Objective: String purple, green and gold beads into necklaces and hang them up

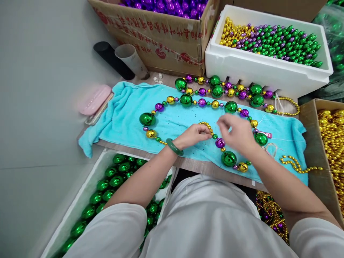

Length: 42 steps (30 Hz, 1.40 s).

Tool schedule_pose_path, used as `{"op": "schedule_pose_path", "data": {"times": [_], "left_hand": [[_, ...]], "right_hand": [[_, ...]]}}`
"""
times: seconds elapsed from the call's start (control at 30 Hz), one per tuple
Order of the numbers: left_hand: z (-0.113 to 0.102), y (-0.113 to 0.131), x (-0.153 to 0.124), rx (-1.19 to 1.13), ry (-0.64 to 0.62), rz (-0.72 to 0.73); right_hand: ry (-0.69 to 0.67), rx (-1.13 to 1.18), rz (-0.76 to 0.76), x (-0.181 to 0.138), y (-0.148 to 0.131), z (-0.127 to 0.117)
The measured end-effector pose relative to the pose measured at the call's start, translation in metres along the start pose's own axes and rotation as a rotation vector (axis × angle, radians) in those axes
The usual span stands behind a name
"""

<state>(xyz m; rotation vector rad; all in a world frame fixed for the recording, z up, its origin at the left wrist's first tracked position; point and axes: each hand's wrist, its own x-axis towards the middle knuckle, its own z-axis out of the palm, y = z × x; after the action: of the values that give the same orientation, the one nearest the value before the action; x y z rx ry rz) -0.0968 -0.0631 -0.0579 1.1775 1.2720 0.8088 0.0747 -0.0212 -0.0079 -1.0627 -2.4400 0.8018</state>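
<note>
A bead necklace (186, 100) of green, purple and gold balls lies in a loop on the turquoise towel (123, 107). My left hand (195, 136), with a green bangle at its wrist, pinches the necklace by its string of small gold beads. To the right, my right hand (235, 132) is raised above the necklace, thumb and finger brought together. It is slightly blurred, and I cannot make out what, if anything, it holds. A second beaded strand (217, 91) rests doubled along the towel's far edge. Near the right end lies a short gold bead chain (295, 165).
Behind the towel stand a cardboard box (166, 39) of purple balls and a white foam box (242, 68) of mixed beads. Another cardboard box (311, 139) with gold beads is at right. Green balls (116, 181) fill a tray below left. A pink case (96, 99) sits at left.
</note>
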Motion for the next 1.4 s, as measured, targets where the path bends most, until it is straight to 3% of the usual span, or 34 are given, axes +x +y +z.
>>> {"op": "schedule_pose_path", "data": {"times": [0.03,0.07,0.13,0.2,0.27,0.4,0.6,0.73,0.93,1.1,1.2,1.4], "left_hand": [[0.0,0.0,-0.001,0.006,0.001,0.025],[0.001,0.001,-0.002,0.027,0.008,0.055],[0.002,0.002,-0.003,0.102,0.03,0.128],[0.003,0.003,-0.003,0.185,0.068,0.202],[0.003,0.002,-0.003,0.237,0.096,0.236],[0.001,-0.003,-0.005,0.288,0.129,0.268],[0.001,-0.012,-0.004,0.374,0.205,0.282],[0.003,-0.021,-0.002,0.389,0.273,0.17],[0.01,-0.029,0.0,0.422,0.351,-0.052],[0.015,-0.037,0.0,0.427,0.469,-0.058],[0.013,-0.042,0.0,0.255,0.539,-0.082],[0.016,-0.038,0.0,0.014,0.547,-0.133]], "right_hand": [[-0.036,0.157,0.165,0.013,0.017,-0.001],[-0.154,0.335,0.3,0.024,0.033,0.001],[-0.498,0.692,0.442,0.038,0.059,0.015],[-0.704,0.967,0.461,0.042,0.072,0.033],[-0.813,1.137,0.439,0.04,0.076,0.047],[-0.946,1.231,0.448,0.037,0.074,0.056],[-0.817,1.094,0.512,0.041,0.078,0.049],[-0.663,0.78,0.465,0.047,0.075,0.035],[-0.454,0.198,0.242,0.045,0.067,0.027],[-0.442,-0.048,0.226,0.039,0.065,0.036],[-0.451,-0.087,0.24,0.039,0.064,0.035],[-0.514,-0.116,0.286,0.046,0.066,0.016]]}}
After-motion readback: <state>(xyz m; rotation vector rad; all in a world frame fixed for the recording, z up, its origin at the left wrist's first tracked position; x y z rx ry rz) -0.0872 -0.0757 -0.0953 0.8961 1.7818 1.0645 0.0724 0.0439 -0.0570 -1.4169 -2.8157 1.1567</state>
